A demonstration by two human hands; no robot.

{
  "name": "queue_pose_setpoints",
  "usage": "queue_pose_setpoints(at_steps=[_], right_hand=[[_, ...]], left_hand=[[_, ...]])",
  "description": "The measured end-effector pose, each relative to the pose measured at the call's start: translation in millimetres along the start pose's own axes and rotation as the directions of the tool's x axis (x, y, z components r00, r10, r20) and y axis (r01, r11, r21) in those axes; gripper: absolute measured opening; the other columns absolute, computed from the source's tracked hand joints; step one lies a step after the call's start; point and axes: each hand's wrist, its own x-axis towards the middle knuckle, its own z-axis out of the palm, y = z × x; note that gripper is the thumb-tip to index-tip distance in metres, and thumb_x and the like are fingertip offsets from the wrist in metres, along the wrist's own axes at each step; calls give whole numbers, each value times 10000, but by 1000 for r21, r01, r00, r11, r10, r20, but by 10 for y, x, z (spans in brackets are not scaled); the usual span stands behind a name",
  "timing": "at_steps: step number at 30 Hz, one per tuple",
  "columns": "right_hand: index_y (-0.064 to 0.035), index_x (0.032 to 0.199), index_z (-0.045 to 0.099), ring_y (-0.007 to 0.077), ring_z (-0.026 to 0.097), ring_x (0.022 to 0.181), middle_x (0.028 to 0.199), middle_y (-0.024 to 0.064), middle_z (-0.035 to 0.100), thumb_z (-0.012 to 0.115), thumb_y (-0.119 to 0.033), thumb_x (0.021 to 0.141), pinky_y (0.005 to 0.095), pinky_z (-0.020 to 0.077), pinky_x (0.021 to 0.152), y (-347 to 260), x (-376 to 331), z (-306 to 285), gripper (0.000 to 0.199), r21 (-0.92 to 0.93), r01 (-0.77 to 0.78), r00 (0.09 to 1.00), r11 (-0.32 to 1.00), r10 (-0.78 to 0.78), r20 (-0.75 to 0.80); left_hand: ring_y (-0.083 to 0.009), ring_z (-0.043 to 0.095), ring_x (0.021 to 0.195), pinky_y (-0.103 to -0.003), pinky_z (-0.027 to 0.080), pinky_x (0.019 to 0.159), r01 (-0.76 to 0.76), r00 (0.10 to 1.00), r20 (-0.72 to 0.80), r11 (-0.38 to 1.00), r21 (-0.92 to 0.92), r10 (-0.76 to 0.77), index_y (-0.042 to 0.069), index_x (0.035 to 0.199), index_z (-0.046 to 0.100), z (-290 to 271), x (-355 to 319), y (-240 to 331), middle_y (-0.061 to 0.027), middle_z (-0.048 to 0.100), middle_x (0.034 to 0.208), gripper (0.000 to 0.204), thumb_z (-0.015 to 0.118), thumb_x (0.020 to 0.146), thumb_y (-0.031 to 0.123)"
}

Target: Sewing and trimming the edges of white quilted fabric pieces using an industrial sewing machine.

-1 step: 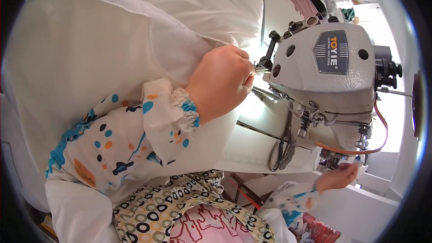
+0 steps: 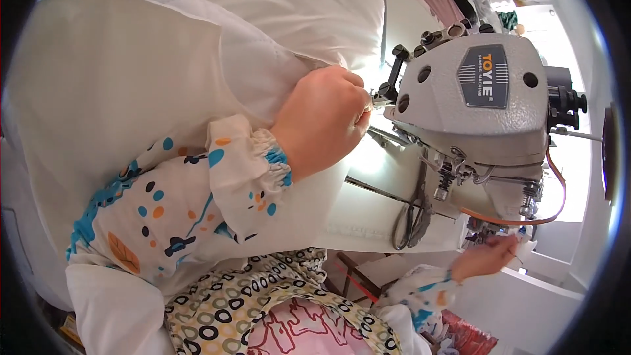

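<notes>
a person in a ring-patterned apron works at a pale sewing machine, the left hand closed tightly on white fabric just beside the machine's head. the fabric spreads broadly to the left, beneath the arm in its spotted sleeve. the right hand is near the machine's lower end, fingers bent; whether it grips anything cannot be told. dark scissors lie on the white tabletop between the hands.
</notes>
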Motion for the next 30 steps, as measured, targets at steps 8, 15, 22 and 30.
queue_pose_setpoints(at_steps=[8,15,22,30], right_hand=[[-30,1006,644,23,415,520,674,-36,535,622,-107,979,202,293,446,-788,-1600,597,85,11,-383,610,924,243,754],[-53,956,642,15,406,495,659,-51,527,668,-89,946,184,308,435,-1115,-1731,1029,45,-133,-608,447,783,476,758],[-53,872,600,12,388,471,639,-57,495,686,-61,923,190,296,411,-1186,-1752,1150,100,-40,-633,442,773,404,800],[-51,862,592,16,402,463,625,-58,485,692,-63,917,189,300,401,-1120,-1746,1169,115,-45,-602,499,797,420,758]], left_hand=[[-274,618,747,-391,510,670,-3,1000,0,999,40,3,6,712,686,-91,6,3,-85,617,705,113,720,795,74],[-329,635,805,-442,525,756,46,999,24,997,-65,-44,-17,661,653,-31,29,19,-136,639,748,94,658,743,28],[-284,626,767,-396,519,685,19,1000,15,1000,23,-20,-2,750,712,-164,34,34,-102,626,732,83,707,790,71],[-319,638,839,-431,516,804,52,997,57,998,-33,-50,-8,687,675,-64,64,24,-124,657,783,88,661,754,46]])
